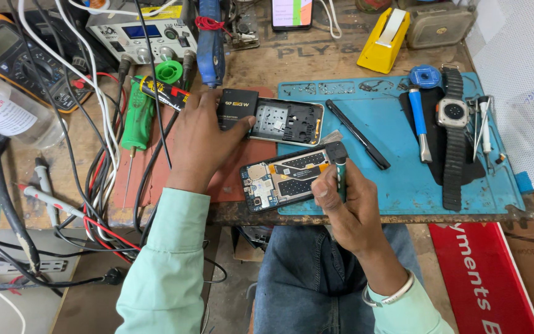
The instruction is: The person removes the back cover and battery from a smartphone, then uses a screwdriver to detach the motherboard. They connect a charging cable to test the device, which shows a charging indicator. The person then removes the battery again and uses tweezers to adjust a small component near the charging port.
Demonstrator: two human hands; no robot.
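Head view looks straight down on an opened phone (285, 177) lying at the near edge of the bench, half on the blue work mat (403, 179), its back already off so the boards and dark shields show, and the right hand (341, 201) is on it now, fingers closed around a green-handled screwdriver (340, 167) with its black head planted at the phone's right end; so by the look of it the cover is off and the insides are being worked, with the shields not yet lifted. Just above, touching nothing of the phone, lies a metal-rimmed frame (288, 120) with its dark inner plate, and the left hand (204, 139) rests palm down beside it, fingers curled over the edge of a black battery (237, 106), holding it against the frame's left end. Moving outward: a black pen-like tool (358, 134) lies slantwise on the mat, then a blue-handled tool (419, 124), a smartwatch (453, 133) on its dark strap, and slim drivers (483, 124) near the right edge. Farther back stand a yellow tape dispenser (383, 38) and a bench power supply (142, 34). Left side is the crowded one: a multimeter (13, 59), a green screwdriver (136, 120) and a tangle of cables (94, 185) pressing right up to the left forearm, while the space around the phone itself is open
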